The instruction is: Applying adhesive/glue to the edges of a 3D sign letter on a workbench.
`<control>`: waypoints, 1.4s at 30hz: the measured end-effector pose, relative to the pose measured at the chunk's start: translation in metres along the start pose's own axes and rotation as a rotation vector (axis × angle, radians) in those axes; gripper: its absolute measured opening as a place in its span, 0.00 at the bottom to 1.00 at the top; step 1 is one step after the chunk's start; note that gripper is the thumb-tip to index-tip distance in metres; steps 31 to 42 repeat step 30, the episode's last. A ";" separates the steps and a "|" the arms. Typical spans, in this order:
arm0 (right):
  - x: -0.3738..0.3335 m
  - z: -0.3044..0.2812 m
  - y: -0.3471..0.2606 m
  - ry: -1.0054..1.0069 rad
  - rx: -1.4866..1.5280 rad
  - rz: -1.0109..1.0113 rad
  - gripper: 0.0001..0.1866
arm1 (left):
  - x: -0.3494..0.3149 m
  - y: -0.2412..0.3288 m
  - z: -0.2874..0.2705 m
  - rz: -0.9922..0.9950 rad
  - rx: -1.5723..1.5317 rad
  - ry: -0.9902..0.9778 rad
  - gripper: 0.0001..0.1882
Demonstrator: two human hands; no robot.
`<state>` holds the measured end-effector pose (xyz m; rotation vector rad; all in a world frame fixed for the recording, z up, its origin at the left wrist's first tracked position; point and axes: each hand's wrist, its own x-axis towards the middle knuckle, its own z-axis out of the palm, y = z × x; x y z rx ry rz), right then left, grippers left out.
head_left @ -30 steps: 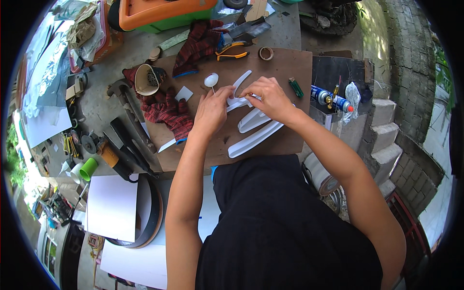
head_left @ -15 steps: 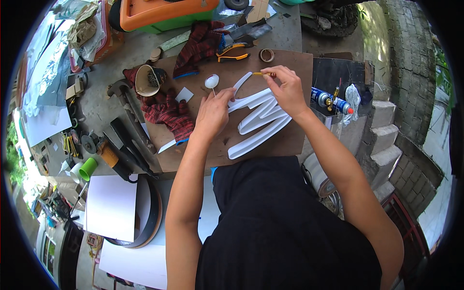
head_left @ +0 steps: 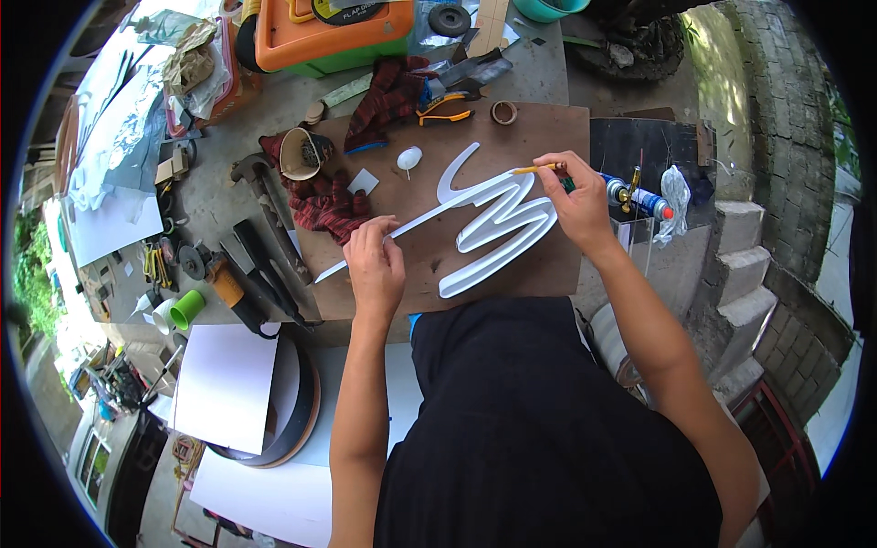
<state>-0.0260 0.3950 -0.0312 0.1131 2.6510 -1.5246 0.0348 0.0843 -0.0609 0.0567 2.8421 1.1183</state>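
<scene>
A white curved letter shape (head_left: 493,224) lies on a brown board (head_left: 429,265) in the middle of the view. A thin white strip (head_left: 416,224) runs from its edge down to the left. My left hand (head_left: 375,260) pinches this strip near its lower end. My right hand (head_left: 575,201) rests at the shape's upper right and holds a thin yellow stick (head_left: 530,169), its tip pointing left over the shape.
A red plaid cloth (head_left: 320,201), a small cup (head_left: 297,151) and a white blob (head_left: 409,158) sit at the board's left. Tools line the concrete ledge (head_left: 265,247); a green cup (head_left: 187,309), an orange case (head_left: 324,27), a spray can (head_left: 639,196) and white sheets (head_left: 224,384) lie around.
Both hands have drawn apart. My right hand moved up and right with the yellow stick; my left hand slid down-left along the strip, uncovering the white shape.
</scene>
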 end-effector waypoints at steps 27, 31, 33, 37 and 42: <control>-0.147 0.010 0.145 -0.240 -0.327 0.431 0.23 | -0.180 0.052 0.003 -0.231 0.087 0.091 0.14; -0.143 0.011 0.144 -0.241 -0.343 0.475 0.24 | -0.188 0.057 -0.002 -0.248 0.097 0.116 0.15; -0.143 0.011 0.144 -0.241 -0.343 0.475 0.24 | -0.188 0.057 -0.002 -0.248 0.097 0.116 0.15; -0.143 0.011 0.144 -0.241 -0.343 0.475 0.24 | -0.188 0.057 -0.002 -0.248 0.097 0.116 0.15; -0.143 0.011 0.144 -0.241 -0.343 0.475 0.24 | -0.188 0.057 -0.002 -0.248 0.097 0.116 0.15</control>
